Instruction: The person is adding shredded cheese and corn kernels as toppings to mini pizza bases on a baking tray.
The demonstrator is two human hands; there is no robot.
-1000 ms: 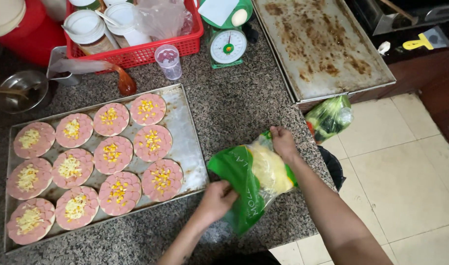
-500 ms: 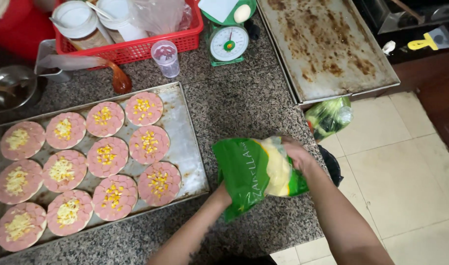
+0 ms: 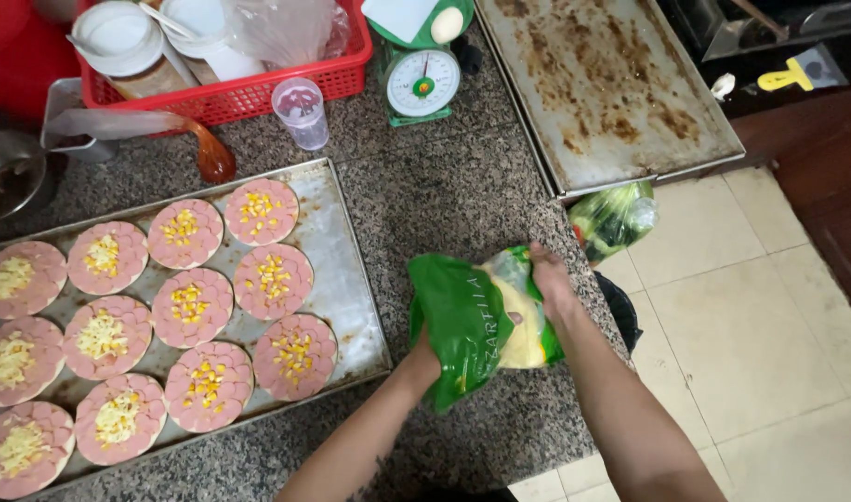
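A green plastic bag of shredded yellow cheese (image 3: 476, 321) is held just above the speckled granite counter (image 3: 444, 195). My left hand (image 3: 423, 358) reaches into the bag's lower end, mostly hidden by the plastic. My right hand (image 3: 548, 284) grips the bag's upper right edge. To the left lies a metal baking tray (image 3: 342, 270) with several round mini pizzas covered in pink sausage slices and topped with corn or cheese (image 3: 295, 356).
A green kitchen scale (image 3: 423, 82) and a clear plastic cup (image 3: 301, 112) stand at the back by a red basket (image 3: 258, 88) of containers. A stained empty baking sheet (image 3: 611, 93) lies at the back right. A bag of greens (image 3: 614, 216) hangs off the counter edge above tiled floor.
The bag has been lifted and turned more upright. My left hand has gone from holding its outside to reaching inside it. My right hand shifted along the bag's top edge.
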